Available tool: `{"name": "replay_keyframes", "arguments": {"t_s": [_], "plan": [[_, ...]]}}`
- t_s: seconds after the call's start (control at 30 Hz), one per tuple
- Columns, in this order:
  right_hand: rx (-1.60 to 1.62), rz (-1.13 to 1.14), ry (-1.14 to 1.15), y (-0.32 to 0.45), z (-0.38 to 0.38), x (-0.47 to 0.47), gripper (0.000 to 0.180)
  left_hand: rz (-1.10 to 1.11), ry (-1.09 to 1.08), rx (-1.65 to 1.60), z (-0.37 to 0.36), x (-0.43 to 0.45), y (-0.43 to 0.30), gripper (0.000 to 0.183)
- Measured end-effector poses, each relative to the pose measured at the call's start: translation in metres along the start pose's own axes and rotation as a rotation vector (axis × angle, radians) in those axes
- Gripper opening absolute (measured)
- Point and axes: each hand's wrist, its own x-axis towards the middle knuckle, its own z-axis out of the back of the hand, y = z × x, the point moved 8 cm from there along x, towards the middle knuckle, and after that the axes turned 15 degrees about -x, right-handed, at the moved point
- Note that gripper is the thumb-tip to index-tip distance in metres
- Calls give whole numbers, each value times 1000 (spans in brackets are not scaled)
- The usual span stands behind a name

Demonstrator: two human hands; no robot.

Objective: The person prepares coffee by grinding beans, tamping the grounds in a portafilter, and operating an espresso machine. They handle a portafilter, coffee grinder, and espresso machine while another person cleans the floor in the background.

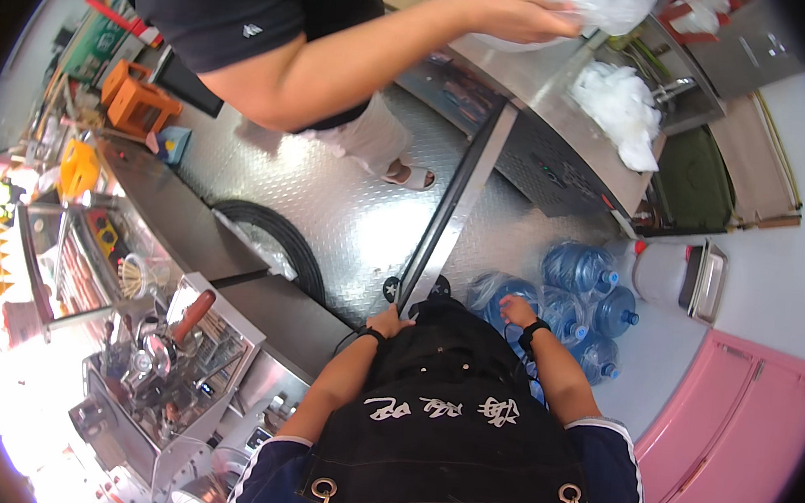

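Note:
My left hand (386, 321) grips the near end of a long steel door or panel (465, 192) with a black edge strip, which runs from the counter towards my apron (436, 367). Loosely curled, my right hand (520, 312) is in front of a blue plastic water bottle (502, 295); whether anything small is in its fingers cannot be told. A black band is on each wrist. Across from me, a co-worker's hand (535, 14) holds a clear plastic bag (606, 5) over the steel counter (485, 56).
Several large water bottles (575, 265) stand at the right, near pink doors (715, 418). At the left are an espresso machine (173, 375), a coiled black hose (303, 251) and orange stools (134, 99). The co-worker's sandalled foot (415, 177) is on the chequered metal floor (349, 212).

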Motion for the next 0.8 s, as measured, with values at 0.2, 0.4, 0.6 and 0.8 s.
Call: {"name": "replay_keyframes", "arguments": {"t_s": [0.2, 0.4, 0.6, 0.8], "plan": [[14, -9, -55, -26, -8, -10, 22, -15, -22, -36, 2, -2, 0, 86], [-68, -13, -58, -9, -16, -13, 22, 5, -72, 14, 15, -4, 7, 84], [-97, 39, -84, -17, -23, -13, 20, -5, -75, 40, 15, -1, 8, 81], [-90, 33, -90, -22, -27, -14, 20, -16, -82, 47, 15, 3, 10, 82]]}}
